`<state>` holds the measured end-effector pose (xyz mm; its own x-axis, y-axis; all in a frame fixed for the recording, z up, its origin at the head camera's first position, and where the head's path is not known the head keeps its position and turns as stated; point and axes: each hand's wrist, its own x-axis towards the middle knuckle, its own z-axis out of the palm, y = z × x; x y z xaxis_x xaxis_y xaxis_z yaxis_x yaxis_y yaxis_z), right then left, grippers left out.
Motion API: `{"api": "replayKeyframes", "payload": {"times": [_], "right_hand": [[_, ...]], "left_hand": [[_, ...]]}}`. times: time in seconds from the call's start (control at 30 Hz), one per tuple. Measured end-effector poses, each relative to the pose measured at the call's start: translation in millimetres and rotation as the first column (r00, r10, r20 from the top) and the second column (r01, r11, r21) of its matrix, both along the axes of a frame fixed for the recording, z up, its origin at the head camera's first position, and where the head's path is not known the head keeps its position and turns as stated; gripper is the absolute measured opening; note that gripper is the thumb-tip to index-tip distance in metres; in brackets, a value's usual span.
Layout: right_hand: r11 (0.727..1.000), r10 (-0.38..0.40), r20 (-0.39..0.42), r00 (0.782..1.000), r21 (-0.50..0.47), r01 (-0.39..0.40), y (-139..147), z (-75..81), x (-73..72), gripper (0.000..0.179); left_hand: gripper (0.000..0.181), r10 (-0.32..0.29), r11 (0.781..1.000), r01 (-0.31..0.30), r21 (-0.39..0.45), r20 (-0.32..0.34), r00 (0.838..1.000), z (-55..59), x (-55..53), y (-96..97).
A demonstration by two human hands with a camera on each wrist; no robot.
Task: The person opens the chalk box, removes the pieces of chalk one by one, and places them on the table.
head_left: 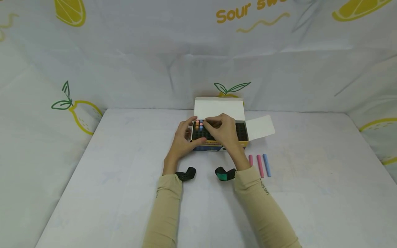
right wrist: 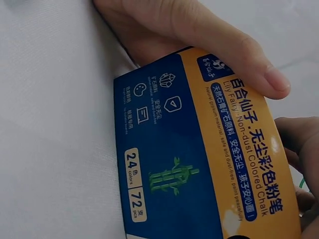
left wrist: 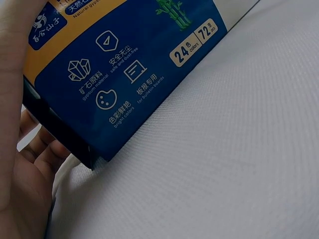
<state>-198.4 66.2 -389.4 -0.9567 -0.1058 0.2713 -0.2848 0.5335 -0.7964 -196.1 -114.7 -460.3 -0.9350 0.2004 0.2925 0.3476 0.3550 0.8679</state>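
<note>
An open chalk box (head_left: 212,148), blue and yellow with a black slotted insert, stands at the table's far side. My left hand (head_left: 181,142) grips its left end, thumb over the front edge, fingers round the side and back. In the right wrist view the left thumb (right wrist: 256,62) lies along the box front (right wrist: 172,164). Over the insert, my right hand (head_left: 224,129) pinches thumb and forefinger at a chalk stick, mostly hidden by the fingers. Beside those fingertips, orange, pink and blue chalk sticks (head_left: 201,126) stand in the left slots.
The white lid (head_left: 219,107) stands up behind the box, and a side flap (head_left: 260,127) sticks out right. Right of my right wrist lie two pink chalk sticks (head_left: 260,166) and a blue chalk stick (head_left: 266,165). A printed white cloth (head_left: 139,69) hangs behind the table.
</note>
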Motion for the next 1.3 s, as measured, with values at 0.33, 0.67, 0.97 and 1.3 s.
{"api": "replayKeyframes", "payload": {"times": [0.33,0.67,0.97,1.3], "right_hand": [[0.999,-0.029,-0.026,0.999,0.032,0.03,-2.3,-3.1,1.0,0.019],[0.997,-0.057,-0.033,0.998,0.056,0.059,-5.1,-0.7,3.2,0.018],[0.994,-0.082,-0.039,0.996,0.065,0.085,-7.8,0.5,2.5,0.017],[0.995,-0.098,-0.089,0.991,0.01,0.1,-8.7,2.1,-0.6,0.022]], "left_hand": [[0.11,-0.006,1.0,0.006,0.003,-0.002,1.0,1.7,1.6,0.0],[0.11,-0.007,1.0,0.007,0.011,0.009,1.0,2.7,1.4,0.3],[0.107,-0.013,1.0,0.013,0.018,0.003,1.0,3.1,1.7,-0.5],[0.108,-0.004,1.0,0.004,0.003,0.003,1.0,0.5,0.0,-0.4]]}}
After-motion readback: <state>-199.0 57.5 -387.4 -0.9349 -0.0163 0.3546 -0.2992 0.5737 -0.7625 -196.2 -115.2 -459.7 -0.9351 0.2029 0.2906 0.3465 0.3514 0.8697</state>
